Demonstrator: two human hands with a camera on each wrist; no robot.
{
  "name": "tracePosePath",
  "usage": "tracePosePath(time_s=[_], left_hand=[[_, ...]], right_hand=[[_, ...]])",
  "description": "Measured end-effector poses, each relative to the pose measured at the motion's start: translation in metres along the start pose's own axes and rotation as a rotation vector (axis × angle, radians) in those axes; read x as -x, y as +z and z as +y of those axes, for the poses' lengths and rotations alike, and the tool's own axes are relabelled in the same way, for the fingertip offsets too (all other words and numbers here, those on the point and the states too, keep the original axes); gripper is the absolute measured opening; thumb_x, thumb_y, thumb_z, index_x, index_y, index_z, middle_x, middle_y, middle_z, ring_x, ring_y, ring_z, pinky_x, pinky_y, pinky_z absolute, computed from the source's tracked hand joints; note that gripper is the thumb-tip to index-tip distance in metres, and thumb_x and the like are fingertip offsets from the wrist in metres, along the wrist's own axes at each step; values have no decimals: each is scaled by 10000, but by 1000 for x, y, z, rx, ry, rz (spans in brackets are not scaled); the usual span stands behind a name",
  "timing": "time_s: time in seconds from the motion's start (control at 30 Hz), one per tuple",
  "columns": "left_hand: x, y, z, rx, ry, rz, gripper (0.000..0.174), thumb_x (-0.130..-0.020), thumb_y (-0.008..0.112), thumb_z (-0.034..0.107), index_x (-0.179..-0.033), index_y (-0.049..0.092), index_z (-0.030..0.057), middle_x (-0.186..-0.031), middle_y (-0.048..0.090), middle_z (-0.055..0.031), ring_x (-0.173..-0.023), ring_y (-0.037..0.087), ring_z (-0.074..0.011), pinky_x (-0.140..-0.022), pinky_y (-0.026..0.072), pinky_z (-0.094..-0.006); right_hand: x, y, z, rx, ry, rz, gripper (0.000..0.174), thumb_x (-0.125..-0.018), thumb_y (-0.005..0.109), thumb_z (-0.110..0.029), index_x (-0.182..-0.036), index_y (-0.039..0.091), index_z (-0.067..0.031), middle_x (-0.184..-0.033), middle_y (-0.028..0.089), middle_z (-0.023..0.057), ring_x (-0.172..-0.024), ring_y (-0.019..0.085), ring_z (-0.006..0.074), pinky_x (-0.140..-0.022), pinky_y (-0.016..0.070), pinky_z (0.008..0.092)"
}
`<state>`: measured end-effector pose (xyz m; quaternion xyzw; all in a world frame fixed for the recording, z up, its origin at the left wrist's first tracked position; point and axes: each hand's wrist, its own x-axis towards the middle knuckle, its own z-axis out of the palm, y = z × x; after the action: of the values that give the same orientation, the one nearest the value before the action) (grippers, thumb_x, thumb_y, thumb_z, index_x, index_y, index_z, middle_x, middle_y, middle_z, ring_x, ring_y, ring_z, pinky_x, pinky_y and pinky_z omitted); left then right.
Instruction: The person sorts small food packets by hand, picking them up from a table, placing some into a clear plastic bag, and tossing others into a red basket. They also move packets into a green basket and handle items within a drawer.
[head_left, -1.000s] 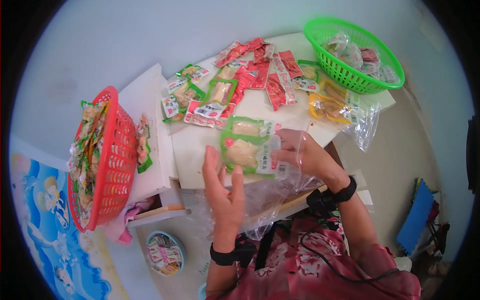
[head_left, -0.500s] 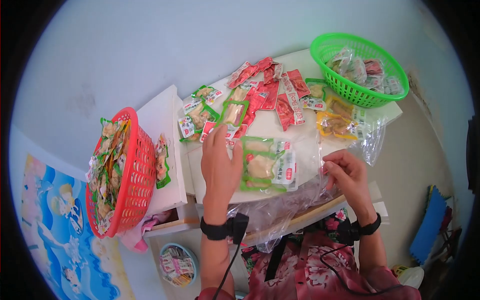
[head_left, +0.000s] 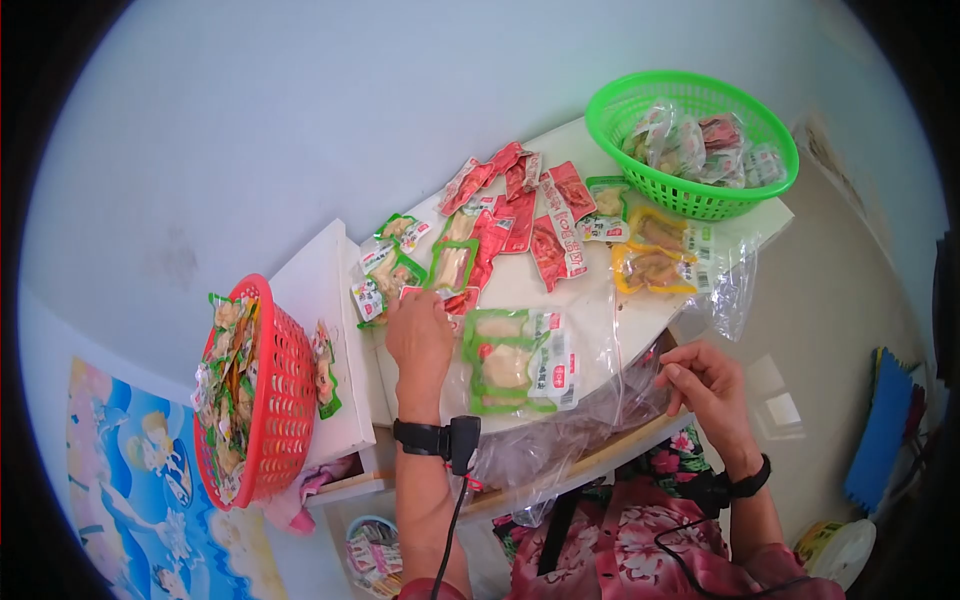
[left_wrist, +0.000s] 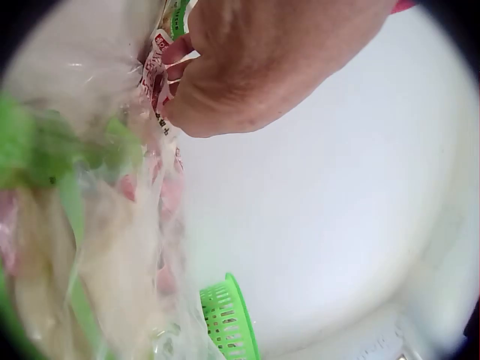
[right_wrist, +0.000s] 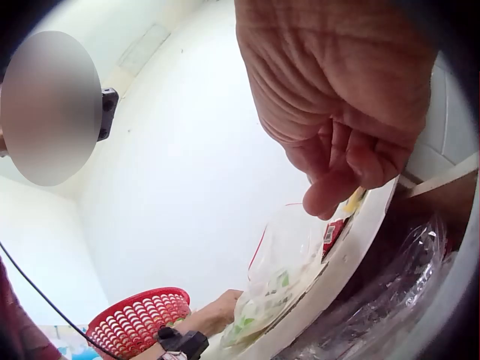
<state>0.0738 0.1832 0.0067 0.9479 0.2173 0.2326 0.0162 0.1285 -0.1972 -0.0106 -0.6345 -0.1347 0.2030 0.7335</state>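
Beside left hand (head_left: 420, 335) — packets (head_left: 455, 262), red basket (head_left: 285, 390)

A white tabletop (head_left: 520, 290) carries a green basket (head_left: 700, 205) of wrapped snacks at its far right corner. Red packets (head_left: 545, 240) lie scattered along the far edge, with yellow packets (head_left: 655, 255) near the right edge. Left of the tabletop, a lower white shelf (head_left: 320, 290) holds a tilted red basket (head_left: 275, 400) full of snack packets. A blue cartoon mat (head_left: 130, 480) covers the floor beyond.
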Motion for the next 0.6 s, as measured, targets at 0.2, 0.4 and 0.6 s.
tracePosePath(time_s=[0.2,0.4,0.6], left_hand=[[-5,-13,8,212,-127,369,125,-998,613,159,-971,658,45,-812,641,-119,-716,626,-260,-665,522,-415],[17,-62,54,999,-241,403,207,-1066,578,183,-1015,607,-16,-878,663,-51,-704,616,-95,-628,516,-274],[78,-88,142,839,125,392,190,-1042,597,132,-1125,632,-35,-980,692,-117,-814,668,-170,-706,553,-308]], right_hand=[[-1,4,1,-20,-10,9,143,-1019,615,-72,-1130,657,7,-901,719,91,-614,610,84,-562,511,225],[11,24,-28,-40,-152,-12,160,-1027,599,-66,-1150,660,16,-949,723,93,-700,660,103,-645,544,235],[10,55,-50,-51,-409,-232,576,-1002,657,-214,-1499,453,-9,-1406,566,192,-1332,549,249,-1072,476,411]])
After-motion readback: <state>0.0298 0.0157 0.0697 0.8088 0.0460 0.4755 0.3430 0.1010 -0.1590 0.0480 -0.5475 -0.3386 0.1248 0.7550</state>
